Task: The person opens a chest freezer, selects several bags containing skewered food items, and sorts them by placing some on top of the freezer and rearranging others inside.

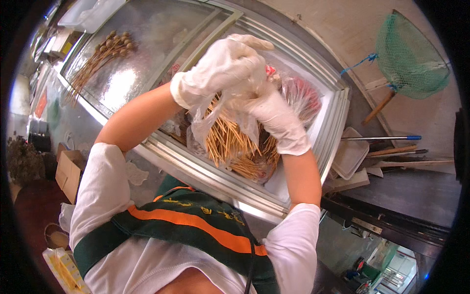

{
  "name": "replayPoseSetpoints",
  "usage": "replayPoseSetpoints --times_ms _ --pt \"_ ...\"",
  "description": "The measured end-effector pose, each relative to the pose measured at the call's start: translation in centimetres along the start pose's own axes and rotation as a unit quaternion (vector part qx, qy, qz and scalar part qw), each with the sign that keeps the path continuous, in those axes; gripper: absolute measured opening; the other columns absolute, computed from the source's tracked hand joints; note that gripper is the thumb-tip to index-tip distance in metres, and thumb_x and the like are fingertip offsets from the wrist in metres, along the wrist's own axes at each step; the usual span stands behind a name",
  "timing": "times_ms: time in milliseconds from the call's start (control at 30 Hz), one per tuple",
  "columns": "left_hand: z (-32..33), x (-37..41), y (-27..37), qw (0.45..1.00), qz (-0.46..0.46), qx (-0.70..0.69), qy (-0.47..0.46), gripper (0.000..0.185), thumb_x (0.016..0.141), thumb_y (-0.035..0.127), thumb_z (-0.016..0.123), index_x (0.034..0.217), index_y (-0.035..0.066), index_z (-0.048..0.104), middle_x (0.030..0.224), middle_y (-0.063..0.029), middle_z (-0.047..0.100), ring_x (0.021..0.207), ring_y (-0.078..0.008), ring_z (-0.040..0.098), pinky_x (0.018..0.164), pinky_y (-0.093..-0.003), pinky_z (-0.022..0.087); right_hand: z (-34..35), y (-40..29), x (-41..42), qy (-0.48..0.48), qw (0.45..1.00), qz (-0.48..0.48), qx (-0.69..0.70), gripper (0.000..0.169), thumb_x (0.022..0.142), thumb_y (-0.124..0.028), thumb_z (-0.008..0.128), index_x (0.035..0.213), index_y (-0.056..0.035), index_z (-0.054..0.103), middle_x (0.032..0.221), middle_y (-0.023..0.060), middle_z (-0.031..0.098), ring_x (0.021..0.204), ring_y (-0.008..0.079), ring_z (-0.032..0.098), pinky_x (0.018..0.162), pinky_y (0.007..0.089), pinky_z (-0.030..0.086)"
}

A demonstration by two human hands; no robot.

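Both my hands wear white gloves and meet over the uncovered part of a chest freezer (339, 121). My left hand (227, 64) and my right hand (281, 117) are closed on the gathered top of a clear plastic bag (207, 121). Many thin wooden skewers (226, 137) show with their ends towards me in the bag. My fingertips overlap and are partly hidden. Below lie more bagged skewers (249, 167), and beside my right hand a clear bag with reddish contents (303, 95). On the glass lid at the left rests a bunch of skewered brown balls (115, 46).
The freezer's sliding glass lid (147, 70) covers its left part. A white plastic tub (90, 14) stands at the top left. To the right are a green net (411, 58), a white tray (350, 152) and several poles (382, 138). A cardboard box (69, 172) is at the left.
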State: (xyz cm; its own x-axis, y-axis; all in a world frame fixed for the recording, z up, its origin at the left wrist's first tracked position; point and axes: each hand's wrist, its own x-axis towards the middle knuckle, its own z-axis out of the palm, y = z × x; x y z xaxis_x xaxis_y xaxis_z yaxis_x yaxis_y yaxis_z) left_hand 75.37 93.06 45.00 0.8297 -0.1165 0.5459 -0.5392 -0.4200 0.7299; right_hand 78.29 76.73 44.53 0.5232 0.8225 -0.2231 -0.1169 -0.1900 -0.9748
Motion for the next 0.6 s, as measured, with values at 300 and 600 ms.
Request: replayPoseSetpoints --times_ms 300,600 --pt "4.5 -7.1 -5.7 0.976 -0.039 -0.075 -0.201 0.042 0.08 0.019 0.057 0.117 0.001 0.046 0.107 -0.0151 0.056 0.103 -0.0271 0.05 0.089 -0.0372 0.041 -2.7 1.2 -2.4 0.127 0.974 -0.075 0.173 0.012 0.078 -0.011 0.066 0.076 -0.0044 0.057 0.075 0.0004 0.059 0.069 0.0061 0.051 0.062 0.0188 0.039" --pt "2.6 -6.2 -2.2 0.945 -0.189 -0.266 -0.028 0.008 0.084 0.012 0.052 0.081 0.005 0.052 0.083 -0.0014 0.058 0.073 -0.007 0.051 0.066 -0.0208 0.043 -3.3 0.6 -6.0 0.185 0.961 -0.165 -0.122 0.019 0.075 -0.015 0.067 0.073 -0.0031 0.052 0.113 0.0095 0.051 0.088 0.0116 0.051 0.079 0.0258 0.041"
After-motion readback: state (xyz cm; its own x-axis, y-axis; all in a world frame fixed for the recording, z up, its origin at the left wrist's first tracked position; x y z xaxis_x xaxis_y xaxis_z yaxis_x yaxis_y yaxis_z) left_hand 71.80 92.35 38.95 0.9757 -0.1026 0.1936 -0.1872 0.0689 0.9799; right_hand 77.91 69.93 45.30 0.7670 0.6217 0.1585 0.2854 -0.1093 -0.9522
